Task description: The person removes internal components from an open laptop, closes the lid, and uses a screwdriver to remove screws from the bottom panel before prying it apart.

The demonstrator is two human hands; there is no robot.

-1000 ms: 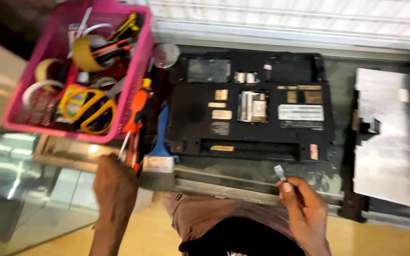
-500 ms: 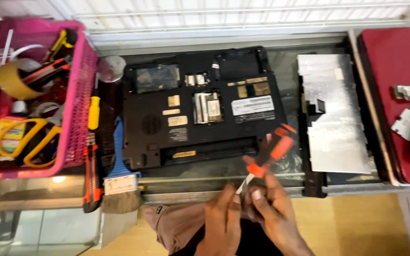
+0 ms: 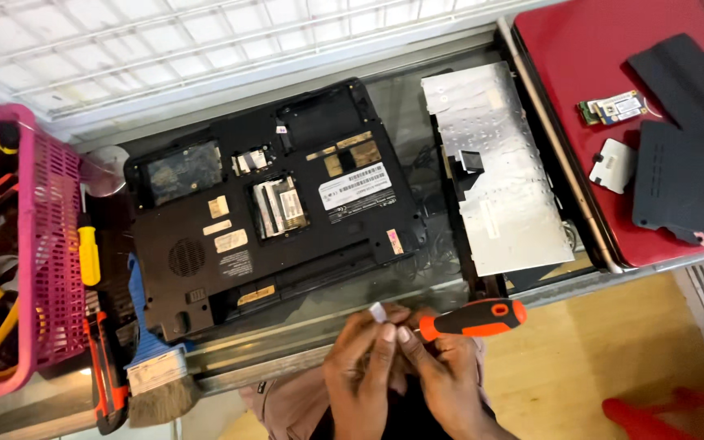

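Glass makes up the counter top (image 3: 417, 122), with a white grid of tiles at the far side. A black laptop (image 3: 275, 208) lies upside down in the middle, with some small covers off. To its right lies a grey keyboard plate (image 3: 499, 175), and farther right a red lid (image 3: 588, 57) holds small dark parts. On the left stands a pink basket (image 3: 46, 244) of tools, and a brush (image 3: 156, 371) lies near it.

Both hands are at the near edge, close together and touching. The right hand (image 3: 450, 371) is closed around a screwdriver (image 3: 470, 319) with an orange and black handle. The handle sticks out to the right. The left hand (image 3: 360, 367) pinches a small pale bit (image 3: 378, 313) at the tool's tip, between finger and thumb.

The screwdriver looks light and stiff. Its handle looks thick and grippy, so that is probably the best place to hold it. The bit is tiny and likely smooth, so it could slip out and get lost. A soft, steady pinch on its sides seems best.
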